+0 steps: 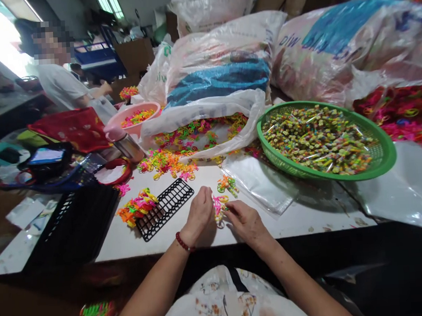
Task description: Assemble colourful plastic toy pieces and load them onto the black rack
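Note:
Small pink and yellow plastic pieces [218,205] lie between my two hands, above the white table's front part. My right hand [248,220] pinches one of them at the fingertips. At their left side is my left hand [198,211], fingers pressed together and curled inward, its grip hidden from view. Just beyond my hands sits a small cluster of orange and green plastic pieces [228,184]. To the left lies a black plastic grid rack [176,201], with colourful plastic pieces [137,206] piled on its left end.
An opened white sack [208,101] spills loose pieces [169,164] onto the table. At right stands a green basket [391,155] full of small wrapped items, beside clear plastic bags [258,181]. Black racks [75,226] are stacked left. Another person [60,85] is at the back left.

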`<action>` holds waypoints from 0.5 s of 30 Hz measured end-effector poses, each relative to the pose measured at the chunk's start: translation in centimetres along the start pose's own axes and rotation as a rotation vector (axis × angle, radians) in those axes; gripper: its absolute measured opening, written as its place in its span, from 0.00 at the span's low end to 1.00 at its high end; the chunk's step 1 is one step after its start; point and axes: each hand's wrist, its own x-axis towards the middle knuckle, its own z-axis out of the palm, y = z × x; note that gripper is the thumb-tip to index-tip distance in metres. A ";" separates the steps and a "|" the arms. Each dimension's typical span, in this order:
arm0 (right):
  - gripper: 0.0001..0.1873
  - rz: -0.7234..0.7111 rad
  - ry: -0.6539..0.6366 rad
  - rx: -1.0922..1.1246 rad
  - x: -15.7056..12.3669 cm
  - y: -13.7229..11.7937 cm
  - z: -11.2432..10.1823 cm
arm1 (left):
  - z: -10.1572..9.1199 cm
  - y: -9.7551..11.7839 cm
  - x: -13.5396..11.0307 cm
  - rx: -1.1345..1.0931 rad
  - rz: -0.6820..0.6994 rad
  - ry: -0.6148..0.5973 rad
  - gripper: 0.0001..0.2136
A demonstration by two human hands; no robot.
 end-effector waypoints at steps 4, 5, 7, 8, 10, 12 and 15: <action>0.10 -0.158 0.066 -0.261 0.9 0.8 -1.1 | -2.0 -1.4 5.8 0.221 0.016 0.135 0.09; 0.10 -0.183 0.040 -0.281 1.5 0.8 -1.3 | -2.3 -1.8 7.3 0.252 0.003 0.155 0.11; 0.11 -0.221 -0.028 -0.315 3.6 0.7 -1.7 | -2.8 -2.6 9.8 0.295 -0.031 0.173 0.12; 0.12 -0.230 -0.065 -0.345 5.0 0.6 -1.7 | -2.9 -3.0 10.8 0.306 -0.048 0.176 0.12; 0.13 -0.218 -0.149 -0.456 8.6 0.6 -1.6 | -2.9 -3.5 12.2 0.306 -0.075 0.178 0.11; 0.14 -0.153 -0.235 -0.635 12.4 0.8 -1.1 | -3.0 -3.8 12.9 0.282 -0.089 0.182 0.10; 0.14 -0.025 -0.292 -0.839 17.1 1.8 0.2 | -3.2 -4.2 13.2 0.202 -0.093 0.193 0.08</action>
